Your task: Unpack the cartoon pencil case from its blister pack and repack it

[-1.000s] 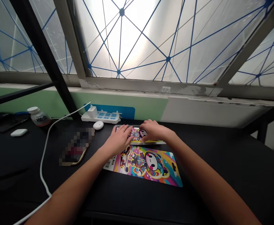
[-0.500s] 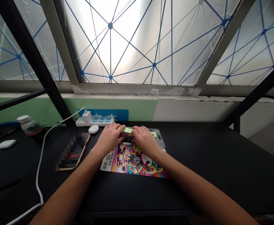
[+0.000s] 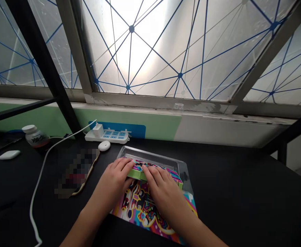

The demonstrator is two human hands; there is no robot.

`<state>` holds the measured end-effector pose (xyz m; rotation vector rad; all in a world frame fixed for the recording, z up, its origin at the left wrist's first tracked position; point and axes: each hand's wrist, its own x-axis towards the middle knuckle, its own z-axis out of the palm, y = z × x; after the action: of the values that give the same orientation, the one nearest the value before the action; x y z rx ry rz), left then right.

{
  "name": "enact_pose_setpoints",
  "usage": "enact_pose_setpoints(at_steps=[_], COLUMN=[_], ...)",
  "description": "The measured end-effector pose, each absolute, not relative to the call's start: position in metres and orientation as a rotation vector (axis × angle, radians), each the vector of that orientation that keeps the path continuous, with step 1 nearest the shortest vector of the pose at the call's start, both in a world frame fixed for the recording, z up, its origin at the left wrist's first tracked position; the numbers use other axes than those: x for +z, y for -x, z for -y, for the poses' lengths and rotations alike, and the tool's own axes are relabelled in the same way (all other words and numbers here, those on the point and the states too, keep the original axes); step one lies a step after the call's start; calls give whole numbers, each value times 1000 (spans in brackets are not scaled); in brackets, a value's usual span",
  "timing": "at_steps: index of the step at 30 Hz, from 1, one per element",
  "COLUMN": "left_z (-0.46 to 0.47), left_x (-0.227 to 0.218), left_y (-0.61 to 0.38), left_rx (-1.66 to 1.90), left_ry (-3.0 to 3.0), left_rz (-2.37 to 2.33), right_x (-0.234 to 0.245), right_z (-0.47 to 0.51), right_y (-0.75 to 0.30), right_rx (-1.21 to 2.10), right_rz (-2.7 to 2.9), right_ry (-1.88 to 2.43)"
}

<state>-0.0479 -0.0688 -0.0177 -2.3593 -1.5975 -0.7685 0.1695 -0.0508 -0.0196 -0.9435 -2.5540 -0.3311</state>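
Observation:
Both my hands rest on a colourful pencil box [image 3: 173, 175] with a green edge, in the middle of the black desk [image 3: 243, 192]. My left hand [image 3: 115, 178] grips its left end, fingers curled over the top. My right hand [image 3: 160, 187] lies over its middle, fingers pressed on the lid. The box sits partly over a clear plastic blister tray [image 3: 152, 156] and a bright printed backing card [image 3: 140, 209] with a cartoon figure.
A white power strip [image 3: 106, 136] with a plugged charger and a white cable [image 3: 41, 178] lies by the wall. A white earbud case [image 3: 104, 145], a blurred phone-like item [image 3: 73, 171], a bottle [image 3: 35, 137] and another white case [image 3: 9, 154] stand to the left.
The pencil box has come out of the clear tray and nearer to me, over the backing card. Both hands moved with it. The view dipped slightly.

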Motion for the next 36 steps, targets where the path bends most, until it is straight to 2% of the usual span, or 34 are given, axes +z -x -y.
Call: enact_pose_setpoints(at_steps=[10, 17, 22, 27, 36], left_z=[102, 101, 107, 115, 116], left_x=[-29, -25, -24, -19, -16], left_y=[43, 50, 46, 46, 44], left_rx=[-1079, -1134, -1243, -1346, -1445], left_ry=[2196, 2151, 2084, 2005, 2061], left_rz=[1476, 1410, 1426, 1422, 1354], right_x=[-21, -18, -22, -25, -51], right_z=[31, -12, -20, 14, 44], right_y=[-183, -219, -223, -227, -242], right_rx=[-218, 104, -66, -259, -209], right_rz=[2529, 2475, 2496, 2400, 2518], right_ry=[1205, 1387, 1299, 1375, 1357])
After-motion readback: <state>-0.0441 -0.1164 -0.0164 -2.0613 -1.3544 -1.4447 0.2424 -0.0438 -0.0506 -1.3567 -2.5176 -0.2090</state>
